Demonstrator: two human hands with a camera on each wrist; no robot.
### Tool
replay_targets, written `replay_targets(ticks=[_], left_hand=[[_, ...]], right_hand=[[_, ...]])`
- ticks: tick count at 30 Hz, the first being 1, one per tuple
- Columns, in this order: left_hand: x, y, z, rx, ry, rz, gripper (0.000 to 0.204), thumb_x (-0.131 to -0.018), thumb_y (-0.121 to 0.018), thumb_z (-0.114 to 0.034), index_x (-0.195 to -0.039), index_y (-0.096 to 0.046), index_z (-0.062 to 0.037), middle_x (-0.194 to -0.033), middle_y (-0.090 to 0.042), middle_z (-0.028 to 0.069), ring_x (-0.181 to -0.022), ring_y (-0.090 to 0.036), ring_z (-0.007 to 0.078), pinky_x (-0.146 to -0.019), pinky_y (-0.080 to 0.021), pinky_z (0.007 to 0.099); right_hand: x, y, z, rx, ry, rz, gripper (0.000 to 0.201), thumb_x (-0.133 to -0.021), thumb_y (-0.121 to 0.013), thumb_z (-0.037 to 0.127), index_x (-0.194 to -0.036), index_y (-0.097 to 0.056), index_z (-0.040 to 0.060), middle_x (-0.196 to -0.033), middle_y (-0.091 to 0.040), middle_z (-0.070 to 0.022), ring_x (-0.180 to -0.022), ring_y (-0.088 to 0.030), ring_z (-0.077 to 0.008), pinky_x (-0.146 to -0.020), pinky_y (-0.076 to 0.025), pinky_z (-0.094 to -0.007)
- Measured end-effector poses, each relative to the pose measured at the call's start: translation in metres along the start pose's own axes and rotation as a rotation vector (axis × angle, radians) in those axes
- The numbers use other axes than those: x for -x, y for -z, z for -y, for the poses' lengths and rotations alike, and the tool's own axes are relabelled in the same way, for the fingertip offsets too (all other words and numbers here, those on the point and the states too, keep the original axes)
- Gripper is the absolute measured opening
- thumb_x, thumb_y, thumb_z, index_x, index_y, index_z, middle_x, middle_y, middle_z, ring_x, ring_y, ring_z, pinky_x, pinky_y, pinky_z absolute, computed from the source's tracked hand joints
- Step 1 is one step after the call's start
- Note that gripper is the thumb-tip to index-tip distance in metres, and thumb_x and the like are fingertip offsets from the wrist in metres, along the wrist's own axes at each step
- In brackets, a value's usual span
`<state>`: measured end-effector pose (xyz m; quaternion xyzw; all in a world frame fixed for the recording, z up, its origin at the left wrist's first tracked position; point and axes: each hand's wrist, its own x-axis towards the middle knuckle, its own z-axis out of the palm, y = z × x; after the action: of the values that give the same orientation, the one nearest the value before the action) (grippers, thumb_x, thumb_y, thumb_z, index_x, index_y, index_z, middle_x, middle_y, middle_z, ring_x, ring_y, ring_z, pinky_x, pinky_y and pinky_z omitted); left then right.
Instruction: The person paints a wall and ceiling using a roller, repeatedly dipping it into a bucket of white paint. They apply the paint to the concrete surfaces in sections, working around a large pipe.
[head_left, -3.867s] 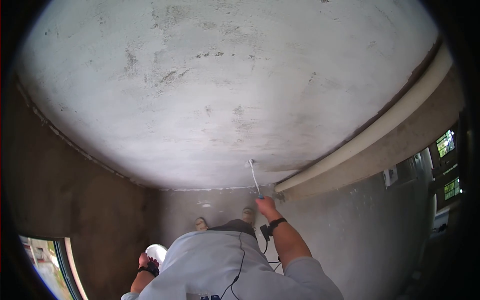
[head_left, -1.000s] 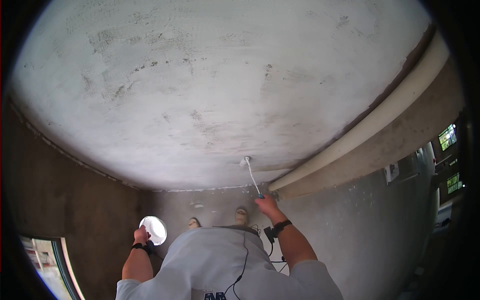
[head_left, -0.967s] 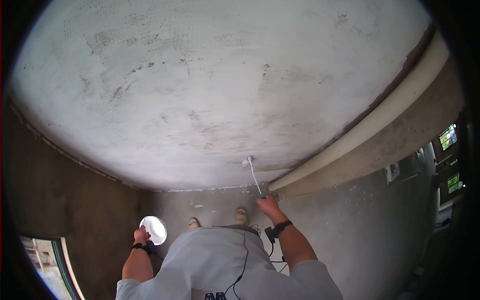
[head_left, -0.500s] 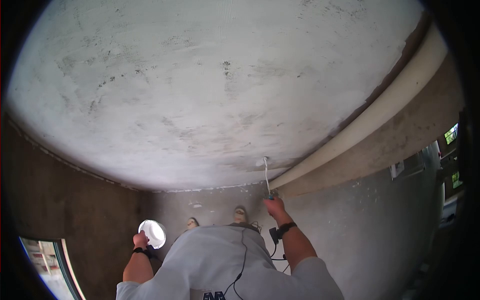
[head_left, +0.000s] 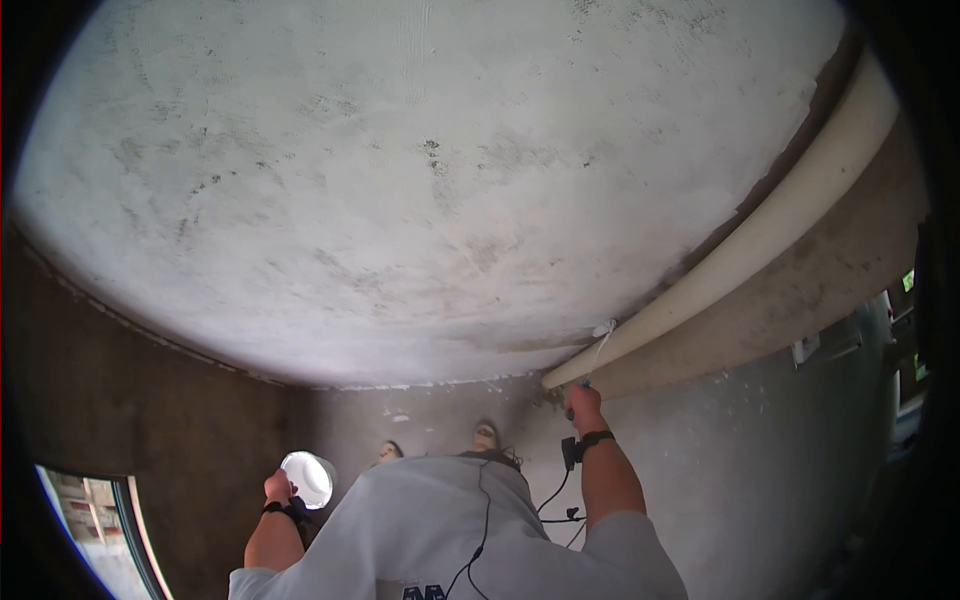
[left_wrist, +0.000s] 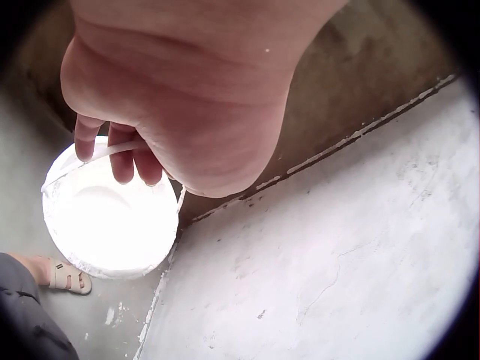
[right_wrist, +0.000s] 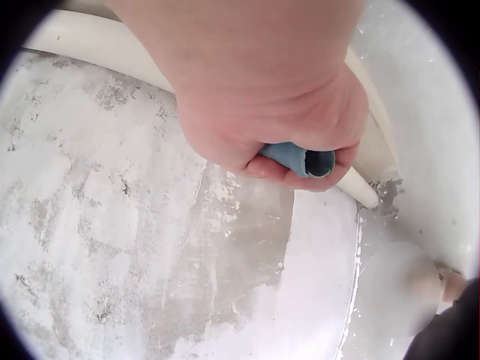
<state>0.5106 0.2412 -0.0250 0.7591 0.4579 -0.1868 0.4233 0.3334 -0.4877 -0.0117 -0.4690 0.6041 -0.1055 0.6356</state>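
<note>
My right hand (head_left: 584,403) grips the blue handle of a paint roller. In the right wrist view the handle's hollow end (right_wrist: 319,163) pokes out of the curled fingers. A thin white rod runs up from that hand to the small white roller head (head_left: 604,327), which is at the wall's right margin, beside the pale pipe (head_left: 700,280). On the other side, my left hand (head_left: 279,486) holds a white bucket (head_left: 318,482) by its bail. The left wrist view shows fingers (left_wrist: 120,165) hooked under the bail and bright white inside the bucket (left_wrist: 112,225).
Patchy white paint covers the wall (head_left: 400,250) ahead, with a bare brownish strip along the pipe. A darker unpainted wall (head_left: 150,370) stands at left, with a window (head_left: 95,530). Cables (head_left: 555,500) hang at the right wrist. The person's shoes (head_left: 486,434) stand on grey floor.
My right hand has carried the roller rightward along the wall to the pipe. Compared with the oldest frame, the bucket in my left hand shows more fully, farther from the shirt.
</note>
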Motion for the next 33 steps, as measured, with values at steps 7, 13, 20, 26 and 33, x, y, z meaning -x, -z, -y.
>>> replay_targets(ticks=[7, 13, 20, 26, 33], left_hand=[[-0.020, 0.016, 0.003, -0.036, -0.082, 0.011, 0.032, -0.085, -0.053, -0.024, -0.076, -0.061, 0.0061, -0.064, -0.060, 0.0129, -0.053, -0.061, 0.0234, -0.051, -0.049, 0.0370], [-0.038, 0.018, -0.011, -0.100, -0.082, 0.041, 0.031, -0.085, -0.054, -0.024, -0.078, -0.062, 0.0060, -0.065, -0.060, 0.0122, -0.054, -0.061, 0.0226, -0.051, -0.049, 0.0371], [-0.048, 0.019, -0.028, -0.119, -0.094, 0.099, 0.030, -0.086, -0.054, -0.023, -0.080, -0.061, 0.0056, -0.062, -0.058, 0.0098, -0.053, -0.060, 0.0225, -0.052, -0.049, 0.0372], [-0.036, 0.029, -0.040, -0.159, -0.089, 0.116, 0.027, -0.086, -0.051, -0.022, -0.078, -0.060, 0.0014, -0.064, -0.059, 0.0090, -0.054, -0.060, 0.0209, -0.046, -0.046, 0.0359], [-0.037, 0.055, -0.028, -0.119, -0.039, 0.137, 0.027, -0.086, -0.051, -0.023, -0.076, -0.060, -0.0004, -0.063, -0.059, 0.0084, -0.050, -0.056, 0.0199, -0.044, -0.044, 0.0348]], right_hand=[[-0.002, -0.014, -0.010, 0.018, -0.049, 0.050, 0.020, -0.083, -0.058, 0.019, -0.077, -0.056, 0.0003, -0.056, -0.053, -0.0131, -0.044, -0.054, -0.0264, -0.040, -0.041, -0.0401], [0.031, -0.047, -0.050, 0.193, 0.047, 0.064, 0.020, -0.084, -0.059, 0.019, -0.079, -0.057, 0.0002, -0.055, -0.053, -0.0116, -0.042, -0.053, -0.0246, -0.038, -0.041, -0.0392], [0.068, -0.087, -0.084, 0.603, 0.142, 0.196, 0.029, -0.077, -0.057, 0.025, -0.077, -0.064, -0.0035, -0.065, -0.062, -0.0200, -0.061, -0.063, -0.0354, -0.055, -0.049, -0.0444], [0.082, -0.136, -0.102, 0.766, 0.441, 0.331, 0.026, -0.078, -0.061, 0.026, -0.068, -0.058, 0.0026, -0.057, -0.057, -0.0107, -0.046, -0.057, -0.0224, -0.046, -0.044, -0.0379], [0.120, -0.190, -0.078, 0.901, 0.545, 0.489, 0.041, -0.079, -0.064, 0.040, -0.079, -0.063, -0.0007, -0.073, -0.063, -0.0205, -0.069, -0.063, -0.0350, -0.065, -0.048, -0.0436]])
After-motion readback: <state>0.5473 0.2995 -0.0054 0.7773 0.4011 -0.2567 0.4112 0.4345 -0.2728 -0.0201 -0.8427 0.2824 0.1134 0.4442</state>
